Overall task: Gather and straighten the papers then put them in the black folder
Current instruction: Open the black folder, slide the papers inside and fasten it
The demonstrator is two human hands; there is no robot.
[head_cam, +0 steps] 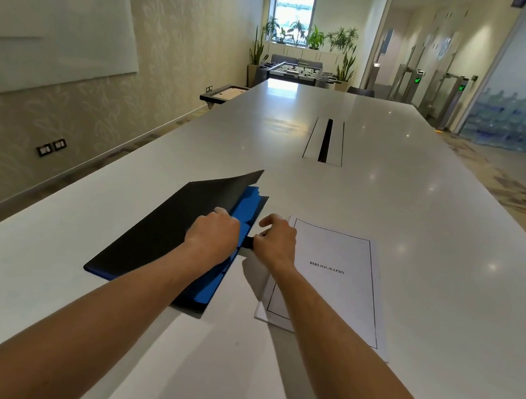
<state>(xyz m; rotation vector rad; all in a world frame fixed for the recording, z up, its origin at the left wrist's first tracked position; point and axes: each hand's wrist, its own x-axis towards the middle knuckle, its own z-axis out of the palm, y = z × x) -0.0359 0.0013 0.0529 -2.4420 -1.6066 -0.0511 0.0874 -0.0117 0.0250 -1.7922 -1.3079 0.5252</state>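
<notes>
A black folder [161, 228] with blue inner dividers [249, 204] lies on the white table [391, 201], left of centre. Its cover is lifted partway at the right edge. My left hand [213, 238] grips that cover edge and holds it up. My right hand [277, 241] pinches a small black tab or strap [248, 242] at the folder's right edge. A squared stack of white papers [331, 278], with "BIBLIOGRAPHY" on the top sheet, lies flat just right of my right hand, partly under my forearm.
A cable slot [325, 141] is set into the table's middle further away. The table's left edge runs beside a wall with a whiteboard [43, 12]. A foosball table [294, 69] and plants stand at the far end.
</notes>
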